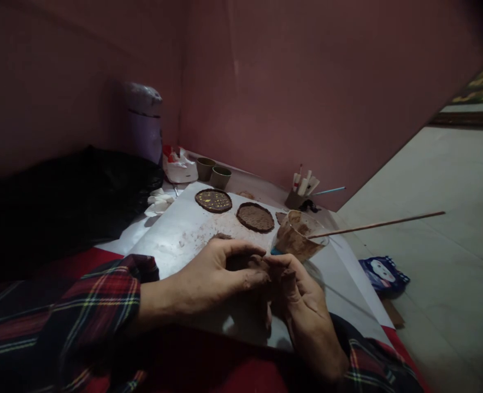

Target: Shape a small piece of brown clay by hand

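Observation:
My left hand is closed, its thumb and fingers pinching a dark brown clay-like lump that is mostly hidden. Fingertips of my right hand meet the left ones at the same lump; its fingers are curled, and brown smears coat the thumb. Just beyond the hands, a clear cup smeared with brown paste leans to one side, a long thin stick jutting from it to the right. Two flat brown discs with raised rims lie farther back: a plain one and one with yellow dots.
White paper with brown crumbs covers the red tabletop. Two small dark cups and a holder with white sticks stand near the pink wall. At left are a black bag and a purple bottle. A blue packet lies at right.

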Tool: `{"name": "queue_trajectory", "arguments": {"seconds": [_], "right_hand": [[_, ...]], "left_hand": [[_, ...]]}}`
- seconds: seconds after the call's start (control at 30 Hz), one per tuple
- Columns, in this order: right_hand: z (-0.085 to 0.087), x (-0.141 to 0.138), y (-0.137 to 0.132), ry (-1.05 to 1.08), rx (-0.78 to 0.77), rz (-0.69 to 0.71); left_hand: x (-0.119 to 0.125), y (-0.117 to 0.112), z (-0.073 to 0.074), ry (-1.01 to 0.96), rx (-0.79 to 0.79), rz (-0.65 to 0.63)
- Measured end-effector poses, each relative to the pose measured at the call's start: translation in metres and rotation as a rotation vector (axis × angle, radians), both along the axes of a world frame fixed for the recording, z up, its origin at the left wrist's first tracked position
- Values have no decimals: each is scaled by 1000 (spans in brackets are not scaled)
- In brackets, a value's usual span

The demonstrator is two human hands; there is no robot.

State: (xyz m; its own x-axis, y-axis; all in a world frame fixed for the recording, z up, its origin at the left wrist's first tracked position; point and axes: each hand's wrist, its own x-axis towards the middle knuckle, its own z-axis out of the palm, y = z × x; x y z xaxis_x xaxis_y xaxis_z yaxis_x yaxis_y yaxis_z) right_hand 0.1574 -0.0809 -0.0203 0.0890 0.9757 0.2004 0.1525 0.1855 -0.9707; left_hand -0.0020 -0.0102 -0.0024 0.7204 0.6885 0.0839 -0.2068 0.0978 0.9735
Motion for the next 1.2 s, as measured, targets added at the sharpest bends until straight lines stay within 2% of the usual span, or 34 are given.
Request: {"name": "queue_trajectory", "arguments": {"seconds": [0.2,0.47,0.63,0.77,0.83,0.9,1.03,1.2], "right_hand": [[1,-2,1,128,-43,91],[8,-8,2,153,-52,24],[6,-5,4,257,-98,-22],[10,-3,7,357,-150,-71],[11,-3,9,402,-155,-70],[12,-3,10,439,-145,-52],[13,-6,9,437,-128,-24],[12,-4,8,331,-118,-30]], "left_hand": [[2,2,-1,-12,-26,25],[-2,3,-1,19,18,-88],[-3,4,1,7,53,24],[-2,2,-3,-124,-50,-113],[-2,1,-3,-124,-60,-176],[-2,0,-1,-62,18,-168],[-4,-1,4,55,240,-38],[-7,-1,8,85,294,-33]]}}
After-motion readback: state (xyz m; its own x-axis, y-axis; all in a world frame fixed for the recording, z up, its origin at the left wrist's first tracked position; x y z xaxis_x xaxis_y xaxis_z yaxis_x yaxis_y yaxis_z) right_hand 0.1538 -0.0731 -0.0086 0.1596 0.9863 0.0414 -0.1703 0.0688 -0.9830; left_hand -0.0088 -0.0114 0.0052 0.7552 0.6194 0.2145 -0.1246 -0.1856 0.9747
